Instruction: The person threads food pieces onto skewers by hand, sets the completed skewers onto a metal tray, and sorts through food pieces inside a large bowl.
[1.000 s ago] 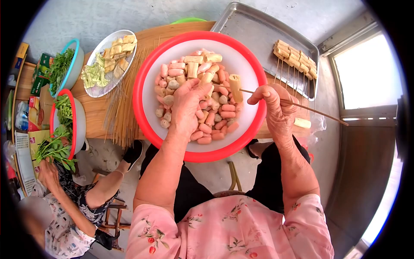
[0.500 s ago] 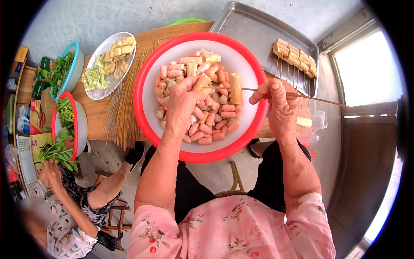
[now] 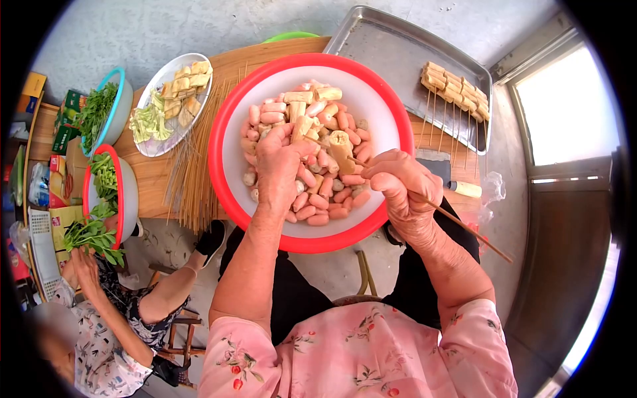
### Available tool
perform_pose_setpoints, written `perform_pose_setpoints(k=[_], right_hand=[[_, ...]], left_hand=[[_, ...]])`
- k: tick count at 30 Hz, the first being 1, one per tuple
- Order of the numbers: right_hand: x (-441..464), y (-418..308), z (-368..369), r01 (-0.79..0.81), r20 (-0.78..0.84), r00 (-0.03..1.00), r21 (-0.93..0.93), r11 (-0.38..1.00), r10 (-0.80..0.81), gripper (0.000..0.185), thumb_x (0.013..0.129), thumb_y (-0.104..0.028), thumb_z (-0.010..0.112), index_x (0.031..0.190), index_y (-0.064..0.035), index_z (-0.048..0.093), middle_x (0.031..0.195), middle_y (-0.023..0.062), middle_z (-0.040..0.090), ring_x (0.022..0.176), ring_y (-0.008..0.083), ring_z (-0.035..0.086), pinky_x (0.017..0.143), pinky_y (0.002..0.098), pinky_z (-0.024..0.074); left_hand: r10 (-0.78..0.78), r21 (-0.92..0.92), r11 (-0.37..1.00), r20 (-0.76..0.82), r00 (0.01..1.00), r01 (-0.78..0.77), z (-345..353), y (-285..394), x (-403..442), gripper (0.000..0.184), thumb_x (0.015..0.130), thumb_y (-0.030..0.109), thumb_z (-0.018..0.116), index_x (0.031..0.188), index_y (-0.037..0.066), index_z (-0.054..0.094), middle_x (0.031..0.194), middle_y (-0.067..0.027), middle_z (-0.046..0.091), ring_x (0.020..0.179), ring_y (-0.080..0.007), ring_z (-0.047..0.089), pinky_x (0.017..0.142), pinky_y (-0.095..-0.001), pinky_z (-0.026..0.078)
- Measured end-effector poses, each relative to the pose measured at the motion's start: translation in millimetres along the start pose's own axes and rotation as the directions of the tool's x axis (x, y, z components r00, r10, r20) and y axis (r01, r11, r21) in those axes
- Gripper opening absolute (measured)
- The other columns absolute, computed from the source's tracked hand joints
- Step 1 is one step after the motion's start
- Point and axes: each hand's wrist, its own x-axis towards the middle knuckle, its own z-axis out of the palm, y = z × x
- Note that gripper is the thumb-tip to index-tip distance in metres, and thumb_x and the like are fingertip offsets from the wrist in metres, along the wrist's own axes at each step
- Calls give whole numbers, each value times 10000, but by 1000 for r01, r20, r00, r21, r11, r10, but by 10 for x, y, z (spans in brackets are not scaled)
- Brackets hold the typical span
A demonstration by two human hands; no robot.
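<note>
Pinching a skewer [image 3: 472, 233] in the right hand [image 3: 405, 189], a tan roll [image 3: 341, 152] threaded on it, over the big bowl [image 3: 215, 152].
Left hand [image 3: 275, 162] pinches a second roll [image 3: 302, 127] at the tip; can't tell how far it's pierced. Skewer should be light, stiff; hold close behind the roll. Rolls look soft, may split: light grip round the sides. Big bowl: pink sausages [image 3: 318, 219], pale balls, more rolls. Metal tray [image 3: 391, 46]: loaded skewers [image 3: 458, 93] at one end. Oval plate [image 3: 174, 140]: tan slices [image 3: 180, 89], pale strips [image 3: 151, 123]. Red-rimmed bowl [image 3: 128, 192], blue bowl [image 3: 121, 109]: greens [image 3: 103, 174].
</note>
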Motion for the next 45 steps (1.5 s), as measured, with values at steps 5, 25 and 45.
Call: perform_pose_setpoints(k=[5,25,45], right_hand=[[-44,39,14,-54,31,998,-42,998,56,313,900,-257,574,799,39,603,750,116,642,696,211,607,689,305,483],[14,188,-94,-387,-224,841,387,837,492,415,936,-372,502,782,11,553,675,108,581,612,205,601,618,300,502],[29,171,-118,-250,-199,931,262,932,306,390,951,-318,491,795,31,570,699,135,610,619,215,608,619,304,505]], left_hand=[[27,-2,1000,23,999,-27,-30,-48,26,308,777,-80,553,1082,-53,521,783,-72,564,524,-64,476,407,-164,386],[601,614,617,35,799,-491,-35,-120,11,396,682,-92,572,1066,-7,608,960,-118,637,839,-161,612,716,-265,491],[683,423,634,87,725,-648,-49,-133,104,241,751,-30,593,980,-4,522,937,-89,544,777,-145,557,660,-259,476]])
